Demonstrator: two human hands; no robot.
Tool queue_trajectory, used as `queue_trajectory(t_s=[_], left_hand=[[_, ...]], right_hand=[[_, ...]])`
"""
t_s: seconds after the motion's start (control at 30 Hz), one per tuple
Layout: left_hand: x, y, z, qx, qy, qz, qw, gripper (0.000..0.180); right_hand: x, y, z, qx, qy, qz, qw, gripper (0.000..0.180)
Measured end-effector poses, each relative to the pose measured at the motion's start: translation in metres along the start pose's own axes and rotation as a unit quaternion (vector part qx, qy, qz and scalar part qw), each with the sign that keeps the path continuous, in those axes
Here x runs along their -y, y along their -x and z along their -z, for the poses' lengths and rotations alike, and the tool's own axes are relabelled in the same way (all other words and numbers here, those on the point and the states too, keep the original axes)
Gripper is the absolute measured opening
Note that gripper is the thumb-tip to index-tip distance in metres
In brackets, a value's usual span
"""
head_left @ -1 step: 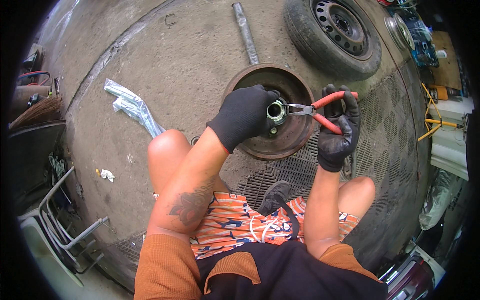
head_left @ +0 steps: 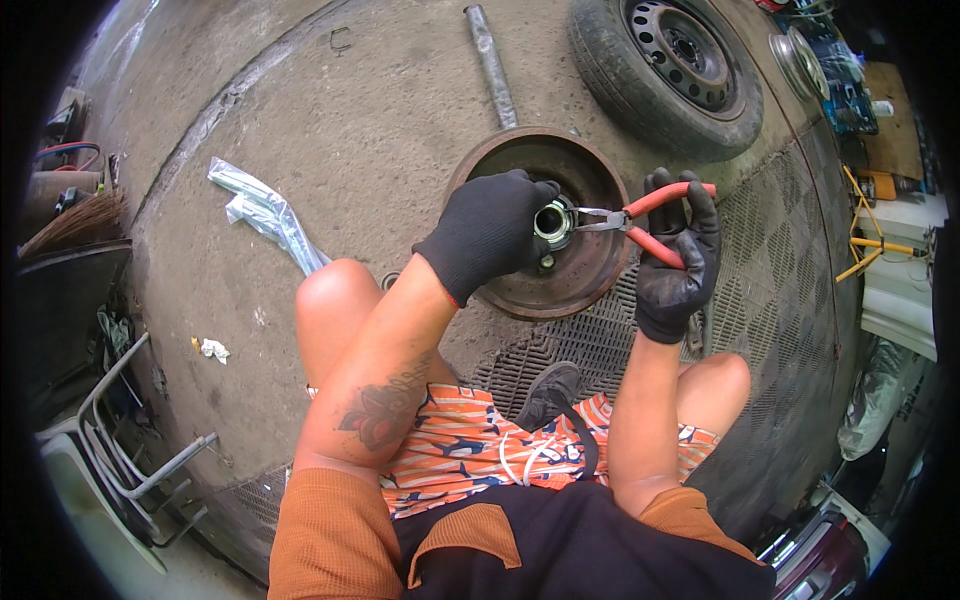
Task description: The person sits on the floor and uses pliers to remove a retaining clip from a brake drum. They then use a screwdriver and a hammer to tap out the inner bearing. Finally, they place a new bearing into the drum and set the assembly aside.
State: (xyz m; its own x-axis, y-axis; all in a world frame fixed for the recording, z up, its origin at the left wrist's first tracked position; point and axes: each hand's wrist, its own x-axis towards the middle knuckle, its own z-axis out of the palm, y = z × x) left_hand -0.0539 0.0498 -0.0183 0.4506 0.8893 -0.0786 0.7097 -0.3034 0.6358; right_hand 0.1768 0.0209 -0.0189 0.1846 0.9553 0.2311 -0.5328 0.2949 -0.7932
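A rusty brake drum (head_left: pixel 484 160) lies on the ground in front of me, with a round metal hub (head_left: pixel 551 222) at its centre. My left hand (head_left: pixel 490 225), in a black glove, is closed at the hub's left side; its fingertips are partly hidden. Between the fingers and thumb of my gloved right hand (head_left: pixel 675 255) are red-handled pliers (head_left: pixel 640 213), their handles spread apart. The pliers' metal jaws point left and reach the hub's right edge. Whether the tips grip anything there is too small to tell.
Beyond the drum lies a metal pipe (head_left: pixel 490 65). A tyre on a steel wheel (head_left: pixel 600 70) is at the far right. Clear plastic wrapping (head_left: pixel 265 215) lies to the left, and a metal-framed chair (head_left: pixel 110 440) stands lower left. Perforated matting (head_left: pixel 770 250) covers the ground at right.
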Motion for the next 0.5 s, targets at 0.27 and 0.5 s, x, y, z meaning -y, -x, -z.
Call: queue_trajectory(t_s=[0.27, 0.5], left_hand=[[0.0018, -0.0001, 0.0004, 0.002, 0.003, -0.012, 1.0, 0.05], [-0.0005, -0.0006, 0.003, 0.011, 0.014, -0.001, 1.0, 0.049]], right_hand=[[0.0024, -0.0024, 0.0053, 0.023, 0.07, 0.0, 0.997, 0.06], [0.0051, -0.0043, 0.0023, 0.032, 0.084, -0.003, 0.996, 0.063]])
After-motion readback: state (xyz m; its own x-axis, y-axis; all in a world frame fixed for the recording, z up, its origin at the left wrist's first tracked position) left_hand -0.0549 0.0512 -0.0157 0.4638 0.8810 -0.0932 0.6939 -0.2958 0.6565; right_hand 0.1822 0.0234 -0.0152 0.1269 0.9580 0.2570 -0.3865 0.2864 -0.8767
